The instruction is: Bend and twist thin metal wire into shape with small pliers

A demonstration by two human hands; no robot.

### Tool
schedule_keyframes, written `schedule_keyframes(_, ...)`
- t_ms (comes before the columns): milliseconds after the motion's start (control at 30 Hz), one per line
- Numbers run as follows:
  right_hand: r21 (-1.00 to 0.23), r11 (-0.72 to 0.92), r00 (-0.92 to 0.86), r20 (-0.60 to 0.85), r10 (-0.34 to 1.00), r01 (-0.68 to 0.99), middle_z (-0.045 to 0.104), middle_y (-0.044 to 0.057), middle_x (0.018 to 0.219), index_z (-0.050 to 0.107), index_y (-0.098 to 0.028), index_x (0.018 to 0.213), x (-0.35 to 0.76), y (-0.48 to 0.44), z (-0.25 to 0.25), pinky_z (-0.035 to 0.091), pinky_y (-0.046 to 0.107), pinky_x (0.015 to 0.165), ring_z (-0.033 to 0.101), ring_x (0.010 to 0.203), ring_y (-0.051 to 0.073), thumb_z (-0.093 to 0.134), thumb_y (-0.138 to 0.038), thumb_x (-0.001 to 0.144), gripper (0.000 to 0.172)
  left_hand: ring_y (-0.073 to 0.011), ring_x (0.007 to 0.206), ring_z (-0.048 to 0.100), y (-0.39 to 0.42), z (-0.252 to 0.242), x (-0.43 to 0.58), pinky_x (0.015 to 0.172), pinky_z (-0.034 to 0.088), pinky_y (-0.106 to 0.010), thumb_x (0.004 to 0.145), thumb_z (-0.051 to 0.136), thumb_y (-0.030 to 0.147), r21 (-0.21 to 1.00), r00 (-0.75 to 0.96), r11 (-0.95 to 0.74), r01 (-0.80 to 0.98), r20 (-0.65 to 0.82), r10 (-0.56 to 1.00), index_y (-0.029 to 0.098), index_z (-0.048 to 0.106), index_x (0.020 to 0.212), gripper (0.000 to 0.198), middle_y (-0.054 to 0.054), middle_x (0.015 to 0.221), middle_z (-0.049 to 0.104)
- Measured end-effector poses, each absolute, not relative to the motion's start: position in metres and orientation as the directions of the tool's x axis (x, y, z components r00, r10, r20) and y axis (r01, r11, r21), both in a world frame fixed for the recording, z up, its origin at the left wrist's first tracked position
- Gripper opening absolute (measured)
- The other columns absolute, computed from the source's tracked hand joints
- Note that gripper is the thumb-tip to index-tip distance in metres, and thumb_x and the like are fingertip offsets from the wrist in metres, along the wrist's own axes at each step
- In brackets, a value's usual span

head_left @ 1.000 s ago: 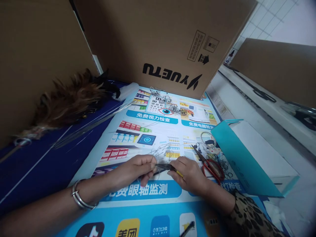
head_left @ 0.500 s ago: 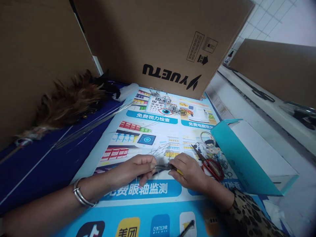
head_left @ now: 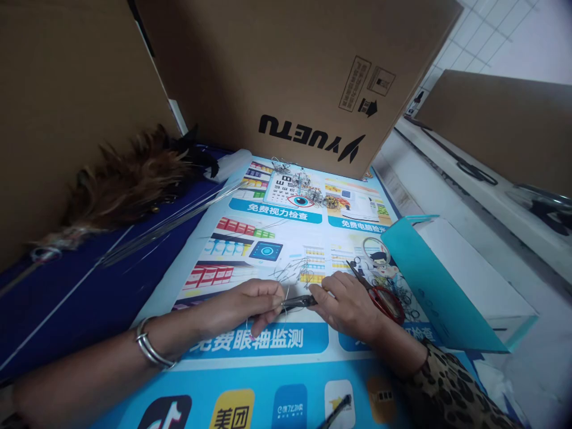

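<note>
My left hand (head_left: 243, 305), with a silver bangle at the wrist, pinches a thin wire (head_left: 282, 305) between thumb and fingers just above the printed poster (head_left: 268, 250). My right hand (head_left: 351, 307) is closed on small pliers (head_left: 298, 302), and their dark jaws meet the wire at my left fingertips. Loose thin wires (head_left: 292, 273) lie on the poster just beyond both hands.
Red-handled scissors (head_left: 379, 293) lie right of my right hand. A teal folder (head_left: 435, 292) stands further right. Small wire pieces (head_left: 308, 187) sit near a large cardboard box (head_left: 295, 77). A feather duster (head_left: 129, 179) and long wires (head_left: 170, 217) lie on the blue cloth at left.
My right hand has turned a little, so the pliers' yellow handle no longer shows. Both hands have shifted slightly away from me; the grip on wire and pliers stays the same.
</note>
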State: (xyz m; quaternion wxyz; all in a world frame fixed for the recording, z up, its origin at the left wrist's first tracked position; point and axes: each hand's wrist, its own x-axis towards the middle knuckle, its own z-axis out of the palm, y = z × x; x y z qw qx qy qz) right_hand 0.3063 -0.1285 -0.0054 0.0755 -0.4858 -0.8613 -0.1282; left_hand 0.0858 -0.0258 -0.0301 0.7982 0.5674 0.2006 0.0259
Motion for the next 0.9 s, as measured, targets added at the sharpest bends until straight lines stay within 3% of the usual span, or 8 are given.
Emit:
schedule_keyframes(167, 0.197, 0.487, -0.525, 0.257, 0.812, 0.851, 0.054, 0.006, 0.078, 0.056, -0.015, 0.104, 0.3065, -0.1292, -0.0055, 0.035, 0.032, 0.066, 0.047, 0.075, 0.018, 0.047, -0.036, 0.089, 0.028, -0.0069, 0.043, 0.048, -0.0260, -0.0279, 0.0861, 0.046, 0.032, -0.021, 0.085, 0.049, 0.037, 0.918, 0.921, 0.357, 0.176, -0.281, 0.271, 0.016, 0.051, 0.073, 0.024, 0.003, 0.064, 0.055)
schedule_keyframes(667, 0.192, 0.462, -0.497, 0.218, 0.840, 0.866, 0.055, 0.006, 0.077, 0.056, -0.016, 0.102, 0.3048, -0.1311, -0.0055, 0.033, 0.031, 0.061, 0.047, 0.074, 0.019, 0.045, -0.037, 0.090, 0.027, -0.0068, 0.045, 0.047, -0.0268, -0.0246, 0.0857, 0.049, 0.032, -0.022, 0.085, 0.048, 0.036, 0.915, 0.916, 0.366, 0.171, -0.284, 0.283, 0.016, 0.052, 0.074, 0.023, 0.003, 0.065, 0.055)
schedule_keyframes(900, 0.089, 0.426, -0.435, 0.185, 0.881, 0.900, 0.056, 0.007, 0.079, 0.057, -0.017, 0.098, 0.3015, -0.1315, -0.0073, 0.034, 0.030, 0.060, 0.049, 0.075, 0.019, 0.044, -0.040, 0.090, 0.028, -0.0071, 0.046, 0.047, -0.0277, -0.0264, 0.0870, 0.050, 0.033, -0.022, 0.088, 0.046, 0.037, 0.928, 0.911, 0.344, 0.142, -0.259, 0.322, 0.016, 0.052, 0.077, 0.025, 0.003, 0.064, 0.055)
